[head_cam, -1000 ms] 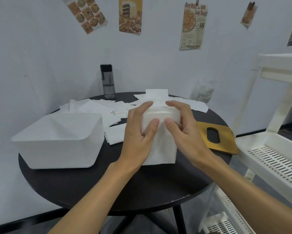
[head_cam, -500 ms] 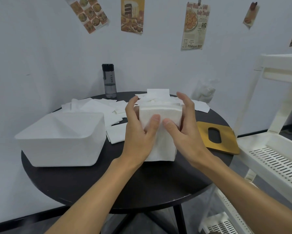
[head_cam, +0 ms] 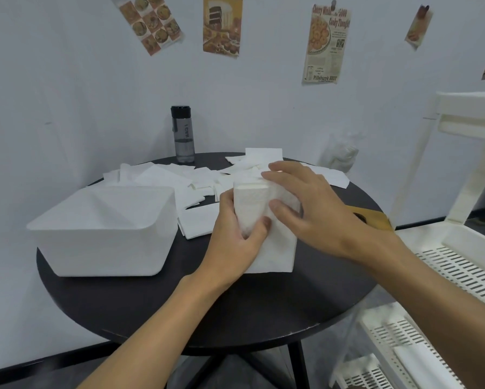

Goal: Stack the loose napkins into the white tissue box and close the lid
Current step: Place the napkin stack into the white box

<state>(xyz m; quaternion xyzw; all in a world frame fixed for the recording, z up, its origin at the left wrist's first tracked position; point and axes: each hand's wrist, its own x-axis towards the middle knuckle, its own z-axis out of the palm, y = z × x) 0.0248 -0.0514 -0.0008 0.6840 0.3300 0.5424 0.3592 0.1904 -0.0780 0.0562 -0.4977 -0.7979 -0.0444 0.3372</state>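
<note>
I've got the round black table (head_cam: 151,310) filling the view, with a white shelf rack (head_cam: 460,248) standing off its right side. On the table's left sits the white tissue box (head_cam: 103,234), top open, lid off. Behind it, loose napkins (head_cam: 162,178) lie scattered across the far half of the table. Centre table, just right of the box and apart from it, the napkin stack (head_cam: 266,242) stands on edge, its bottom on the tabletop. My left hand (head_cam: 235,242) wraps its left side, thumb on the front face. My right hand (head_cam: 314,211) arches over the top and right side, thumb pressing the front, so both hands are clamped on it. The gold lid (head_cam: 376,217) peeks out behind my right wrist at the table's right edge. A dark-capped bottle (head_cam: 183,136) stands at the back.
</note>
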